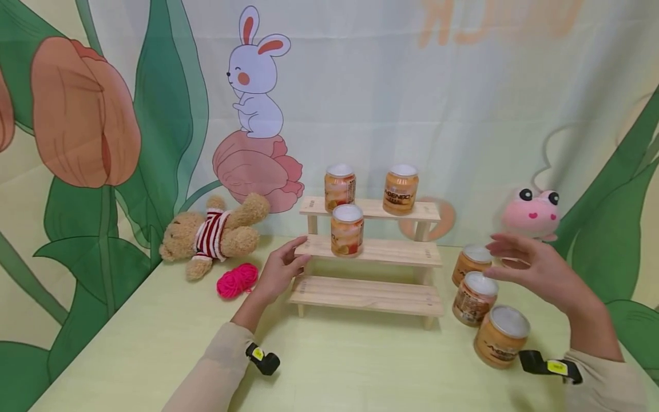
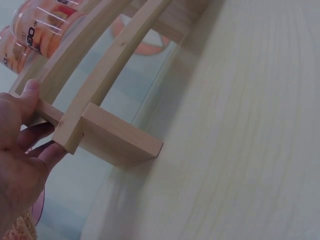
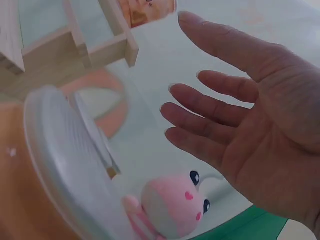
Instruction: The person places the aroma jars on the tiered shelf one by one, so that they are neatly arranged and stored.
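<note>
A three-tier wooden shelf (image 1: 360, 292) stands on the table. My left hand (image 1: 283, 269) holds its left end; in the left wrist view the thumb lies by the middle board and the curled fingers (image 2: 52, 155) reach round the side. Two orange-labelled cans with pale lids, a left can (image 1: 340, 186) and a right can (image 1: 401, 191), stand on the top tier. Another can (image 1: 347, 232) is on the middle tier's left part. My right hand (image 1: 540, 272), fingers spread and apart from the thumb, hovers by a rear can (image 1: 465, 268), a middle can (image 1: 472, 303) and a front can (image 1: 499, 340), holding nothing.
A teddy bear (image 1: 218, 234) in a striped top lies at the back left, with a pink yarn ball (image 1: 237, 281) before it. A pink plush toy (image 1: 530, 214) sits at the back right. A printed curtain (image 1: 463, 114) hangs behind the table.
</note>
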A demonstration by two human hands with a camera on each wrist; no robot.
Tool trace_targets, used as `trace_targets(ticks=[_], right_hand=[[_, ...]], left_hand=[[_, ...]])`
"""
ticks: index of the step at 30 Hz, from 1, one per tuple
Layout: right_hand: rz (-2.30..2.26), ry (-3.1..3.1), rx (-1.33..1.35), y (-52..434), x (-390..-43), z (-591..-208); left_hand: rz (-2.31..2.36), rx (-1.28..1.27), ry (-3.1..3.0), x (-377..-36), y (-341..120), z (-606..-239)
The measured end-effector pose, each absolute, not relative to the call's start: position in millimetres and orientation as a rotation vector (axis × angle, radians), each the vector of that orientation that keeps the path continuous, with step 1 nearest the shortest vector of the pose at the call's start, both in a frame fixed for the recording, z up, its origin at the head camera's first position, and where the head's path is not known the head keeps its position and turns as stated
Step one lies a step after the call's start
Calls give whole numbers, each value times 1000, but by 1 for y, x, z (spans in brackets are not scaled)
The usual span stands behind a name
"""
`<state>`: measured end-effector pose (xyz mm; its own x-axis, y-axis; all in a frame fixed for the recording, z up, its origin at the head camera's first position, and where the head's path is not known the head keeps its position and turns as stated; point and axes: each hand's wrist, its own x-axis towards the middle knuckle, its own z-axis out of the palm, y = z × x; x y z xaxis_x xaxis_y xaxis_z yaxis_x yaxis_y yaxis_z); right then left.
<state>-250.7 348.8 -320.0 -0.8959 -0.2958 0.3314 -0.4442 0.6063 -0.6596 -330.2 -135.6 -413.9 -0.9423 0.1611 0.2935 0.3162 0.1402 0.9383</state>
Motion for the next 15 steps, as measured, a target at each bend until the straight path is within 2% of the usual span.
trace_targets(ticks=[8, 15], right_hand=[[1160, -2783, 587, 377, -252, -337], [1396, -2880, 809, 406, -249, -353]], left_hand=[[-1930, -490, -2272, -333, -136, -420], [-1938, -482, -2267, -331, -136, -417]])
